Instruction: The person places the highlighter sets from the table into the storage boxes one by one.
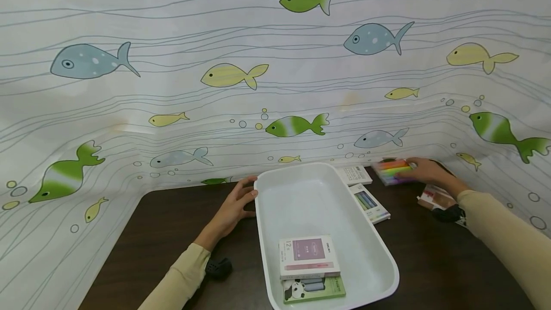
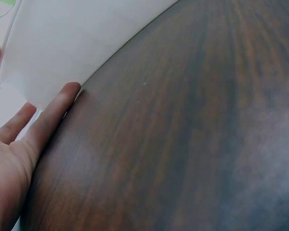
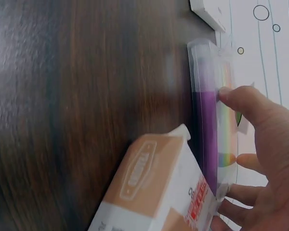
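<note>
My left hand (image 1: 234,207) rests its fingertips against the left rim of a white plastic tray (image 1: 297,195); in the left wrist view its extended fingers touch the tray's outer wall. In the tray lies a white-and-purple box (image 1: 309,255) on top of a green box with a panda (image 1: 316,288). At the back right my right hand (image 1: 424,171) grips a clear case of coloured markers (image 1: 391,171), blurred in the head view. In the right wrist view, the thumb presses on this case (image 3: 209,120) and it stands tilted on edge.
A brown-and-white box (image 1: 436,197) lies below the right hand, partly hidden by the wrist. Right of the tray are a white box with coloured sticks in its window (image 1: 368,202) and another white box (image 1: 355,175). A fish-patterned curtain (image 1: 232,109) surrounds the dark wooden table (image 1: 172,219).
</note>
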